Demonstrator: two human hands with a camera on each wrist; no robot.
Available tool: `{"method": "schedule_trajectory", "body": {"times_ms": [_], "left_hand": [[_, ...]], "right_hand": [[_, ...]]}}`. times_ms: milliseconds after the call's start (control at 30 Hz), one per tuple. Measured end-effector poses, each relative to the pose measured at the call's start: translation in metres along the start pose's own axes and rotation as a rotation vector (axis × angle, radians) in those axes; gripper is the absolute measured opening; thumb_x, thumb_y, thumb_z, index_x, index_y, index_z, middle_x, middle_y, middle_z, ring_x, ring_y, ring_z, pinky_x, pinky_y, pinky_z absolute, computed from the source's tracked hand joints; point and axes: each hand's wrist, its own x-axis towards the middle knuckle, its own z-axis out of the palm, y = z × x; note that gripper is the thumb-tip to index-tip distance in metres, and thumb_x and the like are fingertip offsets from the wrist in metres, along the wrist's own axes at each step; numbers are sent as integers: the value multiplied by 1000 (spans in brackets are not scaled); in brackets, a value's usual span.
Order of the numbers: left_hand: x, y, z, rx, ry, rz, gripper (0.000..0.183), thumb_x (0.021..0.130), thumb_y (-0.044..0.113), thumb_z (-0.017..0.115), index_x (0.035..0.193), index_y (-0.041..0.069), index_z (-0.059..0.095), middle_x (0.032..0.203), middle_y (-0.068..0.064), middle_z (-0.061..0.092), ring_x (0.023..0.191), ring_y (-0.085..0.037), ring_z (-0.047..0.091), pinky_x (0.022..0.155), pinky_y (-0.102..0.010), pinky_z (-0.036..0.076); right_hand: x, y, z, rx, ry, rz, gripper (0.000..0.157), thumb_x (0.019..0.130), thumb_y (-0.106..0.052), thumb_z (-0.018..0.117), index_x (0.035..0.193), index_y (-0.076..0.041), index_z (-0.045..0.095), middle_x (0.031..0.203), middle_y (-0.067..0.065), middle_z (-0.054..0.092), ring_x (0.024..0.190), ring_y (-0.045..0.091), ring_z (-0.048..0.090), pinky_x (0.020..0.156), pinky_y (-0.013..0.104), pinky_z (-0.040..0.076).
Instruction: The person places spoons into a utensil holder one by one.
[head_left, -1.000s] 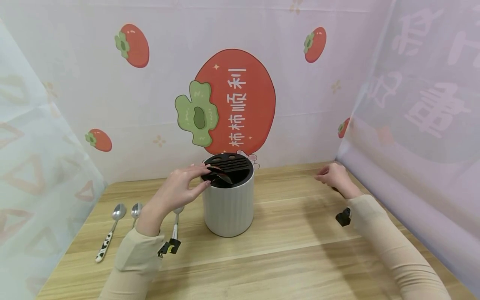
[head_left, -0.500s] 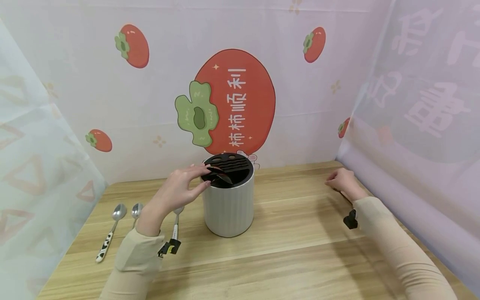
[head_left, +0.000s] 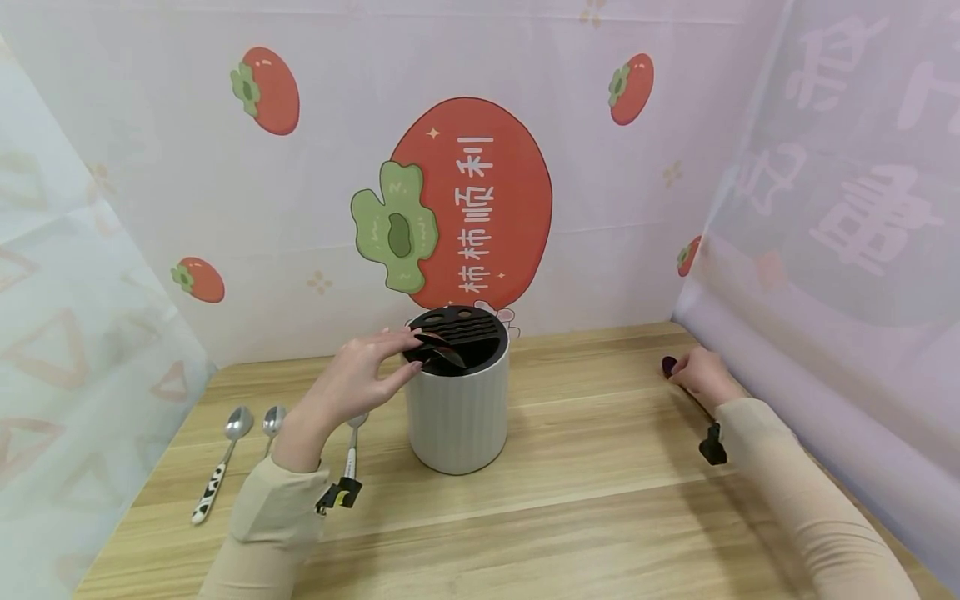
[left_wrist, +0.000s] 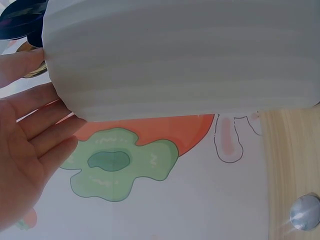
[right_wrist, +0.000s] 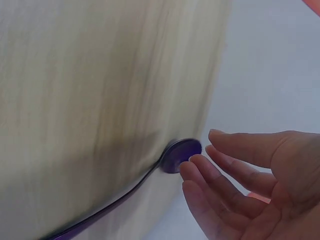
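Observation:
A ribbed white utensil holder [head_left: 457, 429] with a black slotted top [head_left: 453, 329] stands mid-table. My left hand [head_left: 360, 371] rests at its left rim, fingers extended around the spoon bowls [head_left: 450, 357] that poke out of the top. In the left wrist view the left hand's fingers [left_wrist: 42, 117] are straight beside the white wall, near a dark blue spoon [left_wrist: 22, 20]. At the table's far right, a dark purple spoon [right_wrist: 182, 155] lies on the wood. My right hand [head_left: 703, 375] hovers at its bowl; in the right wrist view thumb and fingers stand apart, fingertips close to the bowl.
Several silver spoons lie on the left of the wooden table [head_left: 525, 533]: one with a cow-print handle [head_left: 210, 492], one in the middle [head_left: 273, 421], one with a white handle [head_left: 351, 458] partly behind the left wrist. Printed cloth walls enclose the back and sides.
My right hand has moved rightward and toward me along the purple spoon, and its bowl now shows beyond the fingers. The left hand stays at the holder's rim.

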Motion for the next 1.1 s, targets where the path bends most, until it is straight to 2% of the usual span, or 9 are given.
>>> {"method": "schedule_trajectory", "body": {"times_ms": [233, 333, 500, 600, 733, 800, 900, 1000, 1100], "left_hand": [[-1, 0, 0, 0, -4, -4, 31, 89, 28, 65, 114, 9, 68, 120, -9, 66, 118, -29, 59, 104, -45, 43], [0, 0, 0, 2, -5, 0, 32, 90, 28, 65, 114, 9, 68, 120, -9, 66, 119, -28, 58, 105, -43, 42], [0, 0, 1, 4, -7, 2, 32, 90, 29, 64, 115, 9, 68, 120, -9, 66, 118, -29, 59, 106, -43, 42], [0, 0, 1, 4, -7, 3, 32, 90, 29, 64, 115, 9, 68, 120, -9, 66, 118, -29, 59, 106, -43, 42], [0, -1, 1, 7, -8, 2, 32, 90, 29, 64, 115, 9, 68, 120, -9, 66, 118, -29, 59, 105, -44, 42], [0, 0, 1, 9, -9, -2, 32, 90, 29, 64, 115, 9, 68, 120, -9, 66, 118, -30, 59, 105, -44, 42], [0, 0, 0, 9, -12, -10, 32, 90, 29, 64, 115, 9, 68, 121, -9, 66, 118, -30, 58, 105, -45, 42], [0, 0, 0, 8, -15, -16, 32, 90, 30, 64, 115, 10, 68, 121, -9, 66, 118, -31, 58, 104, -46, 42], [0, 0, 0, 7, -15, -20, 32, 90, 30, 64, 115, 10, 68, 121, -9, 66, 118, -31, 58, 104, -47, 43]], "right_hand": [[-3, 10, 2, -13, 21, -17, 25, 77, -6, 68, 94, 12, 65, 83, 20, 64, 67, 22, 57, 62, 33, 49], [-4, 16, 3, 3, 14, -7, 15, 76, -4, 66, 84, 9, 65, 70, 12, 59, 64, 21, 53, 57, 30, 45], [-5, 25, 3, 11, 10, 10, 10, 75, -6, 65, 73, 3, 67, 64, 5, 55, 61, 18, 49, 53, 26, 40], [-5, 30, 4, 45, -8, 48, 14, 74, -6, 65, 61, -1, 61, 60, 3, 53, 57, 17, 47, 52, 26, 40], [-5, 33, 6, 110, -46, 100, 30, 74, -3, 62, 51, -14, 45, 51, -4, 43, 49, 13, 45, 48, 25, 40], [-6, 33, 6, 103, -50, 104, 32, 74, -4, 63, 51, -16, 44, 50, -4, 43, 50, 13, 45, 49, 25, 40], [-6, 33, 5, 62, -48, 100, 24, 75, -5, 64, 55, -11, 52, 57, 0, 49, 57, 17, 48, 53, 27, 41], [-7, 32, 4, 5, -35, 83, 11, 75, -8, 67, 66, -2, 63, 70, 7, 58, 68, 22, 52, 61, 30, 44], [-5, 32, 4, -26, -41, 91, 13, 75, -9, 69, 77, 4, 68, 78, 12, 62, 76, 27, 54, 68, 36, 47]]}}
